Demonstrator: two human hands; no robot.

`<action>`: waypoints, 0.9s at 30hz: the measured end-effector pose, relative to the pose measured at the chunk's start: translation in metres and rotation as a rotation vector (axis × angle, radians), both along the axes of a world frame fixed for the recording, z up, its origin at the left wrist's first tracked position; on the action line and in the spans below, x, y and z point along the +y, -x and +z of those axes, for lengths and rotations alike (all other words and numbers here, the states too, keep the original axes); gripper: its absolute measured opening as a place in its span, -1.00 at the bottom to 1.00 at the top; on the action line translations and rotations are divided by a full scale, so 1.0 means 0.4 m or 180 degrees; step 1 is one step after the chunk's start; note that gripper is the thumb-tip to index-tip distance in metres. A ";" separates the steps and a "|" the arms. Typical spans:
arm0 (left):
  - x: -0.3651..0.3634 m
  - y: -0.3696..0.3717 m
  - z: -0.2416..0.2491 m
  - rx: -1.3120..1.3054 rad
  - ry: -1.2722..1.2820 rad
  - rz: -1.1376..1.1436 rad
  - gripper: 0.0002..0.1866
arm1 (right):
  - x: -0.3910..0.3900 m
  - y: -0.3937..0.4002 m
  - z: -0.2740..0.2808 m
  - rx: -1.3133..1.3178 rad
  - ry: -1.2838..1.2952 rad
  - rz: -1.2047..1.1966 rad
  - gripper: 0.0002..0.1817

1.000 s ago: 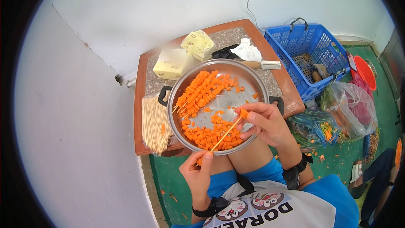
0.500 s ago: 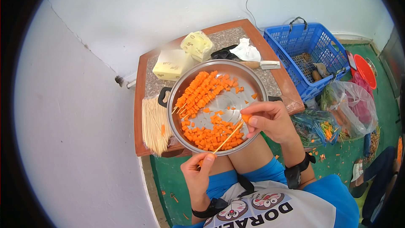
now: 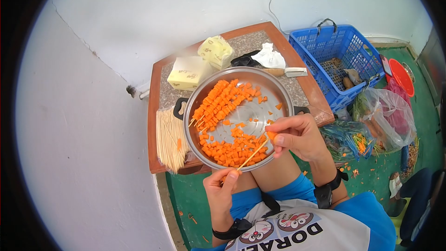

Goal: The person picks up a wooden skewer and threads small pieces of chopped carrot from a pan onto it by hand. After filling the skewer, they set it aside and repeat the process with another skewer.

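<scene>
Over the near rim of a steel pan (image 3: 290,86), my left hand (image 3: 218,197) pinches the lower end of a bamboo skewer (image 3: 253,155). Some orange shows between its fingers. Thumb and fingertips of my right hand (image 3: 302,140) close on a carrot piece (image 3: 271,135) at the skewer's upper end. Inside the pan, several threaded carrot skewers (image 3: 218,100) lie side by side at the left. Loose carrot pieces (image 3: 232,152) are heaped along the near side. A bundle of bare bamboo skewers (image 3: 169,139) rests left of the pan.
The small table (image 3: 312,92) also bears yellow paper packs (image 3: 188,72), a white tissue (image 3: 269,56) and a wooden-handled blade (image 3: 295,71). To the right stand a blue crate (image 3: 341,95), a red basin (image 3: 400,78) and plastic bags (image 3: 388,121). A person's leg (image 3: 416,189) shows at far right.
Both hands have shifted slightly with the skewer, the left one a little to the right. The carrot piece stays at the skewer's upper end. The person at far right has moved slightly.
</scene>
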State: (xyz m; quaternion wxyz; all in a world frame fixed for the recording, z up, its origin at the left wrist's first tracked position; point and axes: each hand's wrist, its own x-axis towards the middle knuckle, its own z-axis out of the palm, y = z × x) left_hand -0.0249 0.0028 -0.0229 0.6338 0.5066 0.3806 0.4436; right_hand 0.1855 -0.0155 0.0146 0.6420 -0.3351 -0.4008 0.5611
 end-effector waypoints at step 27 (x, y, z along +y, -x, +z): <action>0.015 0.002 0.028 0.0500 -0.1445 0.0306 -0.80 | -0.028 0.040 0.037 0.0137 -0.0017 -0.0290 -0.78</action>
